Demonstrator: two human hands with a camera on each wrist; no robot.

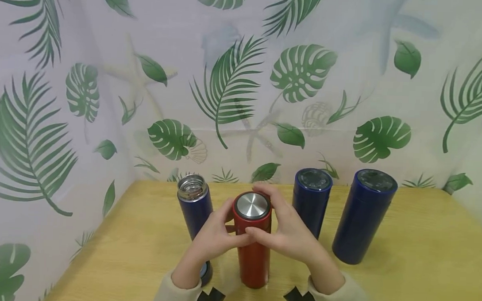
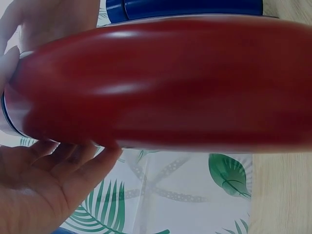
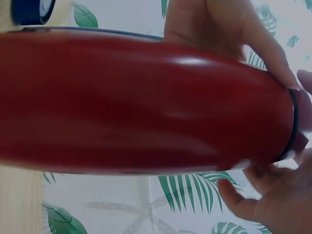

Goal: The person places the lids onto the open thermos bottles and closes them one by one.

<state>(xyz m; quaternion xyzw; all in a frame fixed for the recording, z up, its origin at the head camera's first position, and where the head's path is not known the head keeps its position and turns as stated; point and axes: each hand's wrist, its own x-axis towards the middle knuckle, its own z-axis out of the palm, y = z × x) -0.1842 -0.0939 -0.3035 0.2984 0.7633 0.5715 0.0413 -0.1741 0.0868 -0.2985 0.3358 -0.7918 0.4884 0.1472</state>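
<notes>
A red thermos bottle [image 1: 254, 261] with a silver, black-rimmed lid [image 1: 253, 206] stands upright in the middle of the table. My left hand [image 1: 214, 233] grips its upper body from the left, fingers and thumb curved round it. From the right, my right hand [image 1: 288, 227] holds the bottle's top, its thumb in front and its fingers behind the lid. In the left wrist view the red bottle [image 2: 161, 87] fills most of the picture, and the right wrist view shows the dark seam [image 3: 295, 122] under its lid between the hands.
An uncapped blue thermos [image 1: 195, 211] stands behind my left hand. A dark blue lid [image 1: 205, 273] lies by my left wrist, partly hidden. Two capped blue thermoses [image 1: 312, 201] stand at the right, the outer one [image 1: 362, 221] farther over. A leaf-patterned cloth [image 1: 243, 88] hangs behind the table.
</notes>
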